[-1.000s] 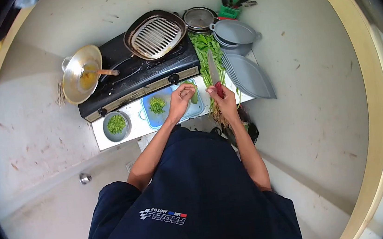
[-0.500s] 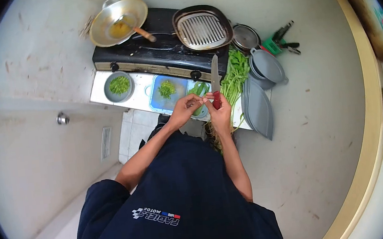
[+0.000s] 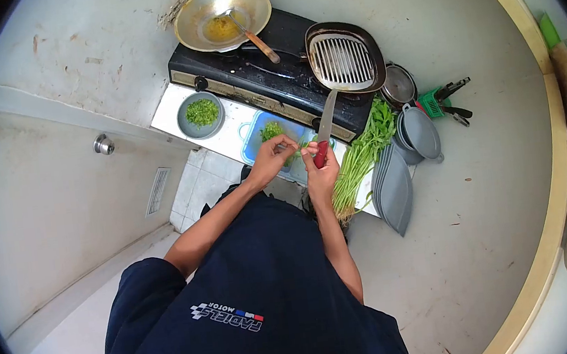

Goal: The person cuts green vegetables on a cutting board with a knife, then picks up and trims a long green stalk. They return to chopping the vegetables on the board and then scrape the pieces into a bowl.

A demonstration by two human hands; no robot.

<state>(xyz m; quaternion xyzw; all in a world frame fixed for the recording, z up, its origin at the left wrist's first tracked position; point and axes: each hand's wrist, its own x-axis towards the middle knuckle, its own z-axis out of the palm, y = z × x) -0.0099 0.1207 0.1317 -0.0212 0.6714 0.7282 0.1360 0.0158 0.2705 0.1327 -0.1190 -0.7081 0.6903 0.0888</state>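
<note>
A person's right grip [image 3: 322,167] is closed on the red handle of a knife [image 3: 326,118] at a narrow kitchen desk [image 3: 232,141], center of the frame.

The left grip [image 3: 271,162] is pinched at the fingertips just beside it; what it may hold is too small to tell. Both hover near the desk's front edge, where a slim white strip borders the black stove [image 3: 266,75]. Some white surface shows between the gray bowl [image 3: 217,119] and the blue tray [image 3: 250,146]. At right, leafy greens [image 3: 357,164] cross the edge, crowding gray plates [image 3: 396,194]. The knife's broad, pale metal blade points up, leaning slightly right, its tip overlapping the lower rim of the ridged pan [image 3: 346,60] in this view.
</note>
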